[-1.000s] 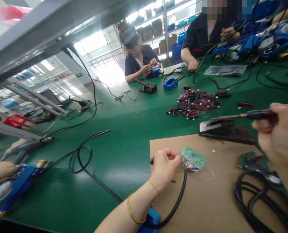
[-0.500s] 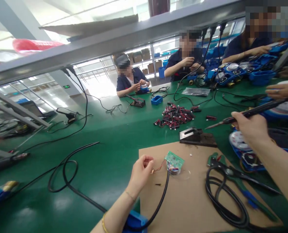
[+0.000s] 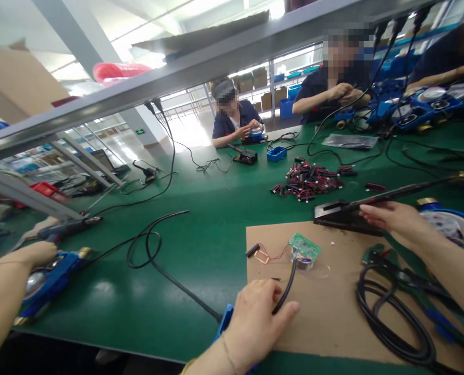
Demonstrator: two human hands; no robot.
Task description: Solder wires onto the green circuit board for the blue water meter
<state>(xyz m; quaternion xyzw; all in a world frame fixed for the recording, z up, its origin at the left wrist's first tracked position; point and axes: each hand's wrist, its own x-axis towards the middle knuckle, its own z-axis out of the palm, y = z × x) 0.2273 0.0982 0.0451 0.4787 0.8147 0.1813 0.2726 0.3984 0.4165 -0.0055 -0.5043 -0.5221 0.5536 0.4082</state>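
My left hand (image 3: 257,317) is over the cardboard's near left edge, thumb spread from the fingers, beside a black cable (image 3: 289,291) that passes under it. Part of a blue housing (image 3: 224,320) shows behind that hand. My right hand (image 3: 392,221), fingers extended, is right against the soldering iron (image 3: 392,195), whose front end rests in a black stand (image 3: 343,221). On the cardboard (image 3: 314,323) lies a green circuit board (image 3: 305,247). Thin wires run from it to a copper coil (image 3: 261,256) and a small black cylinder (image 3: 252,250).
Pliers (image 3: 407,278) and a coiled black cable (image 3: 388,323) lie at right. Black-and-red wired parts (image 3: 314,177) are piled beyond the stand. A co-worker's hand (image 3: 40,255) touches a blue meter (image 3: 56,281) at left. Other people sit across the green table (image 3: 200,234).
My left hand has left the coil wires and moved nearer, to the black cable. My right hand has lowered the soldering iron into its stand. The view has shifted left.
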